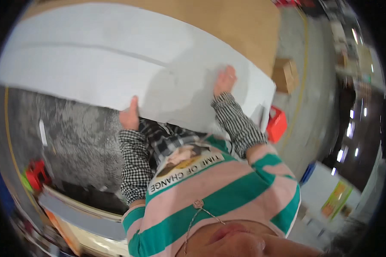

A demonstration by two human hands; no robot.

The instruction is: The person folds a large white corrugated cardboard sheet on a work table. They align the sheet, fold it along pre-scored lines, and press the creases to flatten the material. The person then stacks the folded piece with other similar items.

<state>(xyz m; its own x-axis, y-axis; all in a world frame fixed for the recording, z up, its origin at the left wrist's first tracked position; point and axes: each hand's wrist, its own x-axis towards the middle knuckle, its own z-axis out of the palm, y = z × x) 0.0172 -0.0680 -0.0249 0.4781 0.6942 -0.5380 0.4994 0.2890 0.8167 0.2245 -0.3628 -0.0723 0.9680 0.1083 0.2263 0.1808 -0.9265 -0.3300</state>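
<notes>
A large white board or sheet [103,64], perhaps cardboard, stretches across the upper part of the view. My left hand [130,116] grips its near edge, thumb on top and the other fingers hidden underneath. Farther in, toward the sheet's right end, my right hand [225,80] rests on the white surface with its fingers stretched out and slightly blurred. Checked sleeves cover both forearms. Beneath and beyond the white sheet lies a brown cardboard surface [248,25].
A red plastic container [277,124] stands by the sheet's right end, with a brown carton [285,76] on the floor beyond it. Another red object [37,174] is at lower left, near a bench-like piece [79,216]. Yellow lines mark the grey floor [81,132].
</notes>
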